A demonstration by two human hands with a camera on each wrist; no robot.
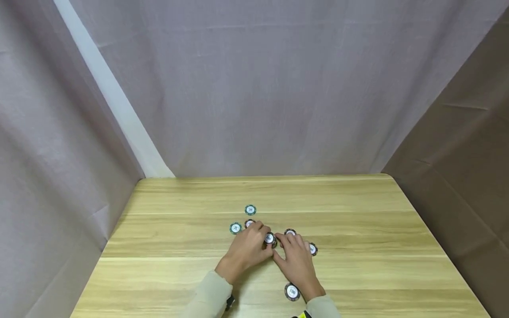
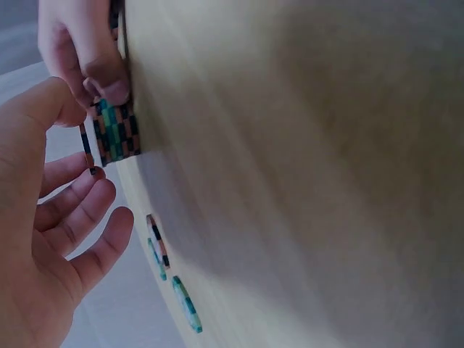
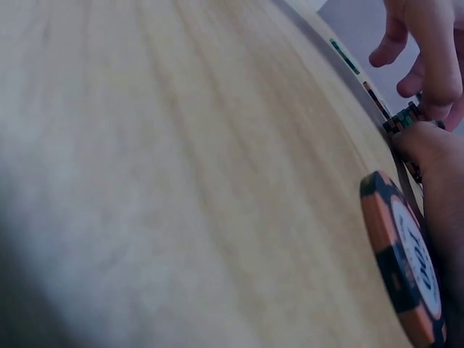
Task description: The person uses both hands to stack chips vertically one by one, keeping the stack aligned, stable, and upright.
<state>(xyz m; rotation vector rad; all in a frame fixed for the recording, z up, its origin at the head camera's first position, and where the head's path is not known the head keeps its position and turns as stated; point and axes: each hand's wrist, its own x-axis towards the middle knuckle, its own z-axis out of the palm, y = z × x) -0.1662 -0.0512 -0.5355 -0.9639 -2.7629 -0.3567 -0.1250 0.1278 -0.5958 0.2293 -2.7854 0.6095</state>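
Observation:
My left hand (image 1: pixel 247 248) pinches one poker chip (image 2: pixel 87 148) between thumb and fingertips. It is held just over the top of a stack of poker chips (image 2: pixel 118 134), which has black, orange and green edges; a thin gap shows between them in the left wrist view. My right hand (image 1: pixel 296 260) holds the stack from the right with thumb and forefinger, and its thumb (image 3: pixel 417 141) lies against the stack's side. In the head view, the pinched chip covers most of the stack.
Two green-edged chips, one farther back (image 1: pixel 250 210) and one at the left (image 1: pixel 236 228), lie flat beyond my left hand, near a dark-edged chip (image 1: pixel 249 223). Dark-edged chips (image 1: pixel 313 249) lie around my right hand, including a "100" chip (image 1: pixel 292 292) by the wrist. Curtains surround the wooden table (image 1: pixel 159 229).

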